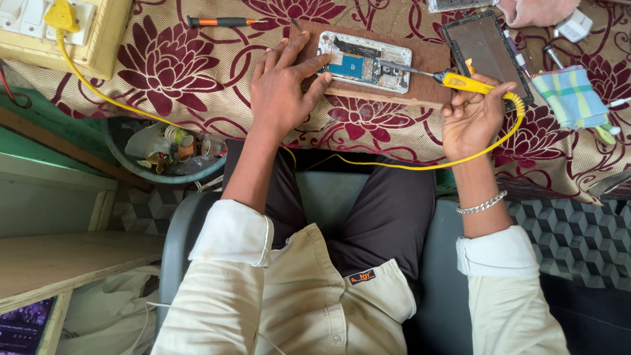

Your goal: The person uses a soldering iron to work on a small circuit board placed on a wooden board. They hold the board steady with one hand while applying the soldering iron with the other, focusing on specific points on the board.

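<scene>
Sleeves rolled back come first in my view, cream cuffs pushed up so the forearms stay free above the dark trousers and the grey chair. Past them, my left hand [284,85] lies flat and released, fingers spread, its fingertips pressing the near end of the opened phone [363,60] so it does not slide. My right hand [470,115] is closed around the yellow soldering iron [460,81], held like a pen so the thin tip reaches into the phone's exposed insides. Its yellow cord [394,164] loops low across my lap, slack enough not to tug. The phone rests on a brown wooden board [430,56], I judge to spare the flowered cloth on the table [171,72]. Farther off lie a removed screen [485,46], an orange-handled screwdriver [220,22] and a checked rag [570,97].
</scene>
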